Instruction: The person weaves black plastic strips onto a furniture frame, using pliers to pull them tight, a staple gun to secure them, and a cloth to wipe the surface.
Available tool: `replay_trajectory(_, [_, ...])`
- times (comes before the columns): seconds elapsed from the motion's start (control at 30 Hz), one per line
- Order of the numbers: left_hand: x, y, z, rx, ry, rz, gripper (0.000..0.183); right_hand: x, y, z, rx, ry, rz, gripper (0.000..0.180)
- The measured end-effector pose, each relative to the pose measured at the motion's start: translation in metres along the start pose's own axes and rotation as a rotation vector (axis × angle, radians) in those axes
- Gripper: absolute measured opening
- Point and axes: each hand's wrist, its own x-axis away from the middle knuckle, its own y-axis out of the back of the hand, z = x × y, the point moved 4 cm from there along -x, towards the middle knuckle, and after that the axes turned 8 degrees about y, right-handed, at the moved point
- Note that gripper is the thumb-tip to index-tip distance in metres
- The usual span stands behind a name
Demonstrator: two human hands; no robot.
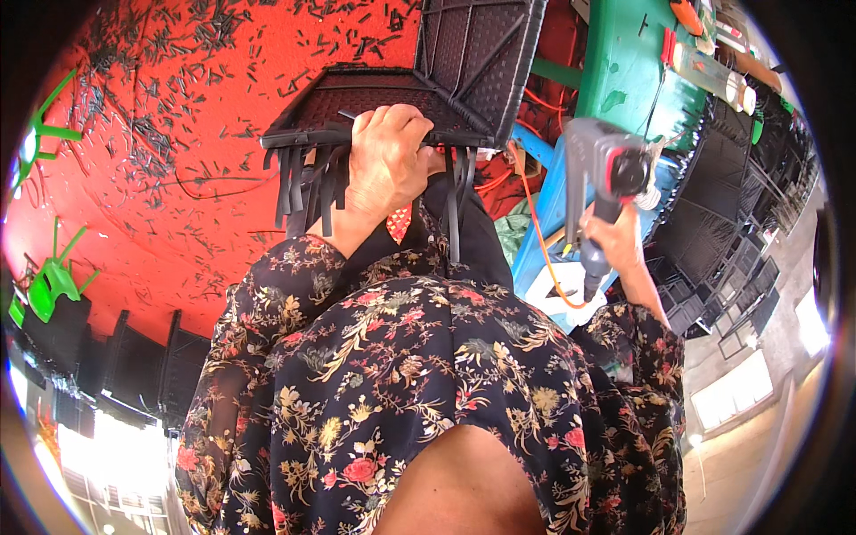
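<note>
A dark woven wicker panel piece [374, 90] lies across my lap, joined to a second, raised woven part [471, 50]. Loose flat black strips [291, 180] hang from its near edge. My left hand [391, 154] grips that near edge, knuckles up, with a strip end poking out beside the fingers; its fingertips are partly hidden. Off to the right, my right hand [618, 234] is closed around the handle of a grey pneumatic staple or nail gun [605, 157]. An orange air hose [535, 227] curves down to the gun's lower end. The gun is apart from the panel.
Black strip offcuts [157, 144] litter the red floor [221, 267] ahead and left. Bright green plastic stools [53, 287] stand at far left. A green table [618, 73] with red-handled pliers [667, 47] and a blue stool [545, 234] are on the right; dark woven furniture [702, 194] is stacked beyond.
</note>
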Motion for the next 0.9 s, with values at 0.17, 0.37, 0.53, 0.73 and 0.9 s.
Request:
replay_trajectory(0.17, [-0.011,-0.002,0.024,-0.156,-0.078,0.225,0.018,-0.05,0.01,-0.067,-0.174,-0.02,-0.294,0.044])
replay_trajectory(0.37, [-0.004,0.041,0.002,-0.129,-0.181,0.27,0.019,-0.099,0.053,-0.104,0.359,-0.268,-0.585,0.076])
replay_trajectory(0.53, [0.015,0.081,-0.038,-0.175,-0.254,0.23,0.016,-0.111,0.051,-0.077,0.501,-0.103,-0.757,0.077])
replay_trajectory(0.73, [0.022,0.088,-0.063,-0.403,-0.453,0.116,0.019,-0.123,0.04,-0.093,0.549,-0.17,-0.781,0.086])
replay_trajectory(0.9, [0.025,0.084,-0.045,-0.454,-0.559,-0.061,0.018,-0.098,0.025,-0.091,0.559,0.075,-0.968,0.073])
